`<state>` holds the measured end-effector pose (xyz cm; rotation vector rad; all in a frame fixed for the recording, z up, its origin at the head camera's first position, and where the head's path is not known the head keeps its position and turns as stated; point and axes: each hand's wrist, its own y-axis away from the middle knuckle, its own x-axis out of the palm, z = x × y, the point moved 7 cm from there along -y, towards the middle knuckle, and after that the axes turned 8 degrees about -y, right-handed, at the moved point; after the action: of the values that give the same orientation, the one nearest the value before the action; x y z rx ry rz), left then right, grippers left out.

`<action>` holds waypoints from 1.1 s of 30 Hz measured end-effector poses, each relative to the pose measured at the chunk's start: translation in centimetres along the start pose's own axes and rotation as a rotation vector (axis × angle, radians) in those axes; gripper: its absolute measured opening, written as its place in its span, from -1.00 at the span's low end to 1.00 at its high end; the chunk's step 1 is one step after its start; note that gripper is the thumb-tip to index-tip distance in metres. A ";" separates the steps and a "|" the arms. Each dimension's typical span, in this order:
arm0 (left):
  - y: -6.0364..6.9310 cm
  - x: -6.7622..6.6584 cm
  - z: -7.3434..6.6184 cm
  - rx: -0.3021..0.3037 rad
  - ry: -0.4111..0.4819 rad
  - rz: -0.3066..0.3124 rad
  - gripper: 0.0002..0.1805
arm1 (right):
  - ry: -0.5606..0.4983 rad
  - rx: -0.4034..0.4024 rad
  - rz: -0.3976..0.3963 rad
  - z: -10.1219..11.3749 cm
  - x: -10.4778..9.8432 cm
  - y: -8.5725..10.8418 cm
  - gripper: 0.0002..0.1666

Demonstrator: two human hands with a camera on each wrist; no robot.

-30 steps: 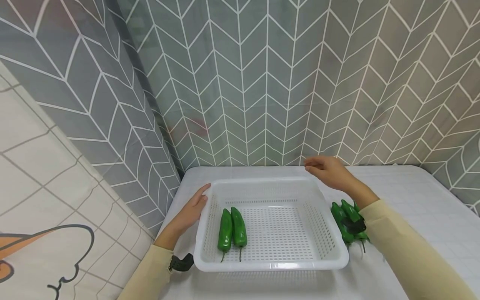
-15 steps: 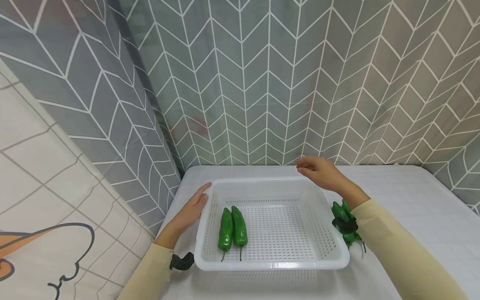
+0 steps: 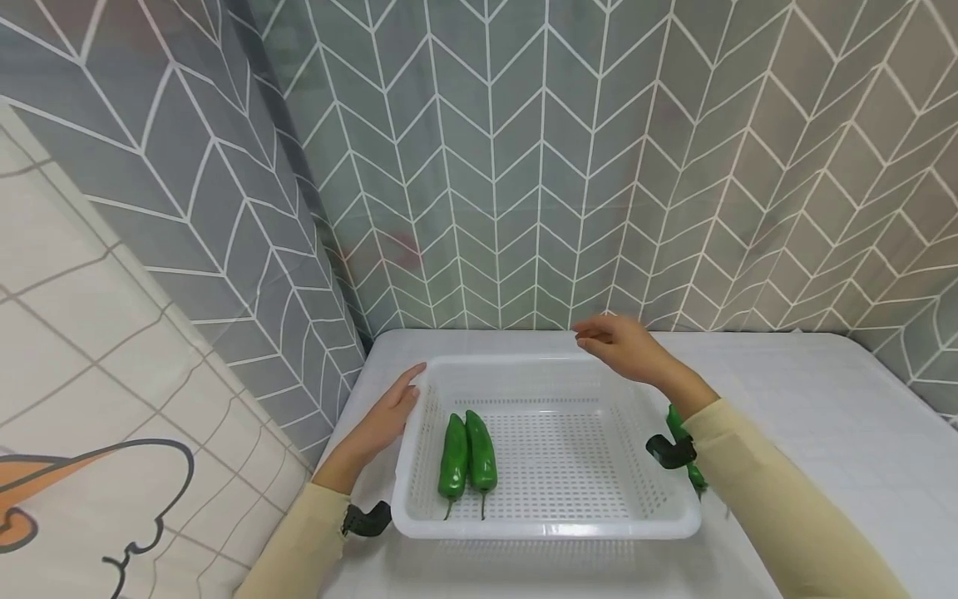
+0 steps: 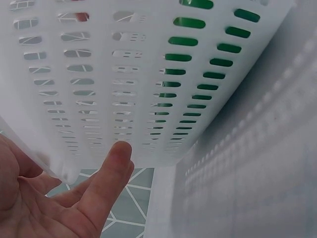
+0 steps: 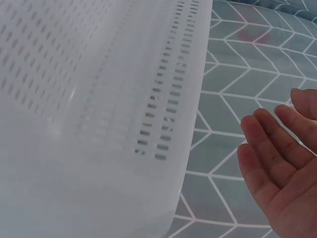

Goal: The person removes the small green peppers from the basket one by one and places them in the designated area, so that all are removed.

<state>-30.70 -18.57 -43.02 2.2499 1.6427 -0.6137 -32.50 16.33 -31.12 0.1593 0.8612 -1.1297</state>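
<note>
Tabletop (image 3: 808,395): basket (image 3: 546,530) between the hands (image 3: 385,418) (image 3: 623,348)

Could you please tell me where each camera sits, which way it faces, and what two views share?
Head: on the head, facing forward and down at the basket, peppers and backdrop; left hand, right hand and sleeves show.
Left wrist: on that wrist, facing along the basket's slotted side; part of the left hand shows.
Right wrist: on that wrist, facing the basket and backdrop; part of the right hand shows.
Shared: both wrist views show the basket and backdrop.
</note>
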 end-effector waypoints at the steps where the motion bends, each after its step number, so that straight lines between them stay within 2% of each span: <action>1: 0.0 0.0 0.0 0.003 -0.002 0.000 -0.43 | -0.005 -0.002 0.004 0.1 0.2 0.0 -0.64; 20: -0.2 0.0 0.1 -0.007 -0.007 -0.008 -0.43 | -0.029 -0.013 0.025 0.5 2.6 -1.3 -0.67; 33: -0.2 0.0 0.1 -0.011 -0.006 -0.012 -0.43 | -0.029 -0.004 0.085 1.2 4.6 -2.0 -0.64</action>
<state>-30.89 -18.52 -43.14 2.2301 1.6540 -0.6119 -32.88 11.45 -32.79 0.1740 0.8234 -1.0479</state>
